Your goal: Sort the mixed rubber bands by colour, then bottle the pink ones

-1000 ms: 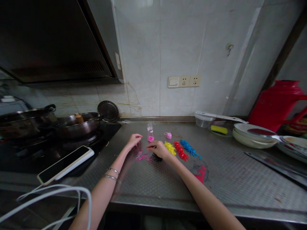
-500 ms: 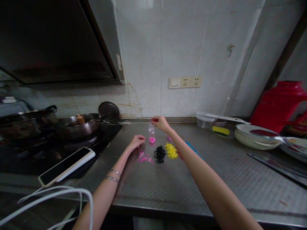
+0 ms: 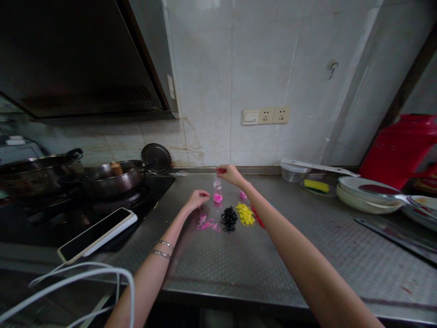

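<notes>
A small clear bottle [image 3: 217, 186] stands upright on the steel counter, with pink rubber bands [image 3: 217, 198] in its bottom. Over its mouth is my right hand [image 3: 229, 175], fingertips pinched together; what they hold, if anything, is too small to make out. To the left of the bottle, my left hand [image 3: 198, 199] hovers with its fingers drawn together, and I cannot see anything in them. Loose pink bands [image 3: 207, 223] lie below it. Beside these are piles of black bands [image 3: 229, 219], yellow bands [image 3: 245, 214] and red bands [image 3: 258, 217], the red partly behind my right forearm.
A small pink object [image 3: 242, 194] lies behind the yellow pile. On the left are a phone [image 3: 95, 234] with a white cable [image 3: 102, 269] and pans [image 3: 111, 182] on the stove. Bowls [image 3: 368, 202], a sponge [image 3: 316, 186] and a red flask [image 3: 398, 150] are on the right.
The whole view has shifted slightly. Both hands keep nearly the same places by the bottle. Blue bands seen earlier beyond my right forearm are now almost wholly hidden by it.
</notes>
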### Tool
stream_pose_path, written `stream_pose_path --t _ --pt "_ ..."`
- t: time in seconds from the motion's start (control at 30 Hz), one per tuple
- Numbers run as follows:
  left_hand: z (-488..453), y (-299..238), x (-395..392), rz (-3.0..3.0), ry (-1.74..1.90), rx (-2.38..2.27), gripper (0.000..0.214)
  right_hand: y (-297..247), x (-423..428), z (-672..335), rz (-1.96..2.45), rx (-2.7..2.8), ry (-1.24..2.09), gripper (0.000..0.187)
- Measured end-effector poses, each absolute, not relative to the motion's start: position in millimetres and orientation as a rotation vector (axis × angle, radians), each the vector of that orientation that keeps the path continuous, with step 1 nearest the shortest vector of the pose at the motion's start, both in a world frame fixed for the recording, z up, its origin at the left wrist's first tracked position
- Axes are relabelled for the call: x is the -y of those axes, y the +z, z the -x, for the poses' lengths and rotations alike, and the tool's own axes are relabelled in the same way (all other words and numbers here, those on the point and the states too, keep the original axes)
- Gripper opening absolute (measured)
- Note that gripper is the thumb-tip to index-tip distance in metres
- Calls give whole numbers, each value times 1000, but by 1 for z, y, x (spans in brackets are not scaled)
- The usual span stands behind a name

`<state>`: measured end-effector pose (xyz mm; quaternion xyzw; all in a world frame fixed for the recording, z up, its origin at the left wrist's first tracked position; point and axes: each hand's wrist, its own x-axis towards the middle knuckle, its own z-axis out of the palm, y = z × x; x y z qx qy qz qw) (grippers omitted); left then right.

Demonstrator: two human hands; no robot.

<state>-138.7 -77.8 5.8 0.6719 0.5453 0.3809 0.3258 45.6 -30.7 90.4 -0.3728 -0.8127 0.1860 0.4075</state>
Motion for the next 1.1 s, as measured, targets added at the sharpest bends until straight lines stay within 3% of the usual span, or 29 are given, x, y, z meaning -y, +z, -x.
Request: stream_pose_path --t 0.27,0.73,1.1 --pt "138 12 83 -1762 956 -1460 25 92 44 -54 916 1970 402 25" --pt "122 32 102 -1944 695 -1371 27 12 97 -77 1011 2001 521 37" --pt "136 48 109 -2033 465 -1329 25 -1 101 -76 1094 2069 403 39"
